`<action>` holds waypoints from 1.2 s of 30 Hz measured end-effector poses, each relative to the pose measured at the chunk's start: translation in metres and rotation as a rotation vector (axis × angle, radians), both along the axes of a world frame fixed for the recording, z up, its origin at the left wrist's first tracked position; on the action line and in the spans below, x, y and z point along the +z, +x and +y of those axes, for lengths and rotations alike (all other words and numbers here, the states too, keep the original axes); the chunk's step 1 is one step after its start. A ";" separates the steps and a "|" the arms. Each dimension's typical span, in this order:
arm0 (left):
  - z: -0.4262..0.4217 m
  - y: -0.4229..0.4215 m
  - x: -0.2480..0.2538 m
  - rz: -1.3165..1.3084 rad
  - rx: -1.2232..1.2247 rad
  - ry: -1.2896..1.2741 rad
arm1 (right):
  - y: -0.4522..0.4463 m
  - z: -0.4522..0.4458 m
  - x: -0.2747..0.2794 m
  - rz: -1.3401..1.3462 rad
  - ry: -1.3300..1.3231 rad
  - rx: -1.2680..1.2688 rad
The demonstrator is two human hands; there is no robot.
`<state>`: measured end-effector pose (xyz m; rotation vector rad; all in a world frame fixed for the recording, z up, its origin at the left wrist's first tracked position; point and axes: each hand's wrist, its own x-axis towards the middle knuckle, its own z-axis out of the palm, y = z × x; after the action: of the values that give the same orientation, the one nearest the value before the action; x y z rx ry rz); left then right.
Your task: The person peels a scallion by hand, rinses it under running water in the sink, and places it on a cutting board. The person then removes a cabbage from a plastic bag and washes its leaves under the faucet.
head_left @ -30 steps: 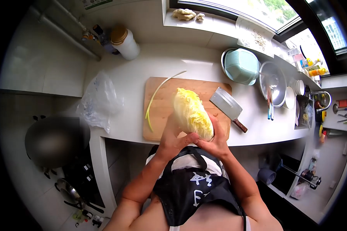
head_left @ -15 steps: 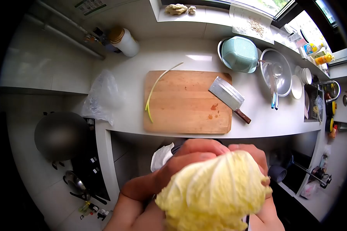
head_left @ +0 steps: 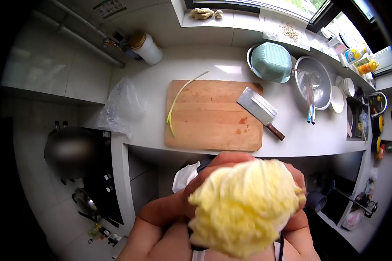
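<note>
A pale yellow napa cabbage [head_left: 248,204] is held close in front of my chest, its leafy top turned toward the camera. My left hand [head_left: 222,167] is closed around its far left side. On the right side my right hand [head_left: 295,178] grips it, the fingers partly hidden behind the leaves. Beyond the cabbage lies a wooden cutting board [head_left: 209,115] on the counter. A cleaver [head_left: 258,105] rests across the board's right edge, its handle over the counter. One thin scallion [head_left: 175,104] curves along the board's left side.
A plastic bag [head_left: 122,106] lies left of the board. A teal basket [head_left: 271,62] and a metal bowl [head_left: 313,82] stand at the back right, beside white bowls [head_left: 346,86]. Ginger [head_left: 201,13] sits on the sill. A wok [head_left: 71,152] is on the stove at left.
The cabbage has tipped so more of its leafy top faces the camera. Both hands still hold it, now lower behind it. The view has shifted slightly; the counter things stay put.
</note>
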<state>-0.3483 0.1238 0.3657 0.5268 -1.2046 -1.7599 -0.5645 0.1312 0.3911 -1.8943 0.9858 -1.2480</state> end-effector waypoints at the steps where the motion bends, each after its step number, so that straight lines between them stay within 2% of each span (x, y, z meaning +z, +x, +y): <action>1: 0.018 0.004 -0.017 -0.035 0.066 0.059 | 0.009 -0.017 0.021 0.109 -0.187 -0.051; 2: 0.027 0.007 -0.024 -0.070 0.132 0.117 | 0.012 -0.019 0.019 0.110 -0.189 -0.050; 4: 0.002 0.025 -0.040 -0.559 0.156 -0.559 | 0.017 -0.022 0.007 0.112 -0.211 -0.096; 5: -0.009 0.015 -0.006 -0.647 0.259 -0.496 | 0.016 -0.023 -0.002 0.115 -0.180 -0.074; 6: -0.011 0.011 0.001 -0.327 0.210 0.020 | 0.018 -0.024 -0.004 0.109 -0.119 -0.073; 8: -0.019 0.003 -0.011 -0.185 0.243 0.058 | 0.020 -0.026 -0.006 0.160 0.017 -0.073; 10: -0.022 0.003 -0.021 -0.168 0.248 -0.002 | 0.018 -0.029 -0.006 0.160 0.086 -0.030; 12: -0.021 -0.004 -0.017 0.099 0.285 0.245 | 0.017 -0.029 -0.009 0.159 0.157 0.013; 14: -0.019 -0.003 -0.020 0.064 0.281 0.260 | 0.018 -0.026 -0.019 0.083 0.329 -0.001; 21: -0.023 -0.009 -0.034 0.174 0.245 0.317 | 0.019 -0.024 -0.041 0.079 0.397 -0.027; 23: -0.028 -0.011 -0.036 0.207 0.224 0.313 | 0.022 -0.024 -0.044 -0.038 0.458 -0.070; 26: -0.035 -0.014 -0.035 0.182 0.225 0.317 | 0.022 -0.023 -0.052 0.032 0.396 -0.196; 28: -0.038 -0.015 -0.040 -0.004 0.281 0.275 | 0.019 -0.025 -0.055 0.107 0.320 -0.231; 29: -0.040 -0.017 -0.037 -0.004 0.278 0.277 | 0.017 -0.026 -0.056 0.182 0.243 -0.264; 31: -0.045 -0.021 -0.029 0.010 0.272 0.561 | 0.011 -0.028 -0.058 0.162 0.252 -0.257; 33: -0.050 -0.021 -0.029 0.039 0.243 0.571 | 0.006 -0.029 -0.057 0.143 0.260 -0.257; 35: -0.051 -0.025 -0.030 0.070 0.208 0.588 | -0.001 -0.027 -0.054 -0.101 0.568 -0.243; 36: -0.052 -0.028 -0.028 0.068 0.215 0.589 | -0.005 -0.027 -0.059 -0.100 0.570 -0.254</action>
<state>-0.3766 0.0719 0.3372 0.8919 -0.5399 -1.9143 -0.5699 0.1038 0.3325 -1.2858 1.3843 -1.0374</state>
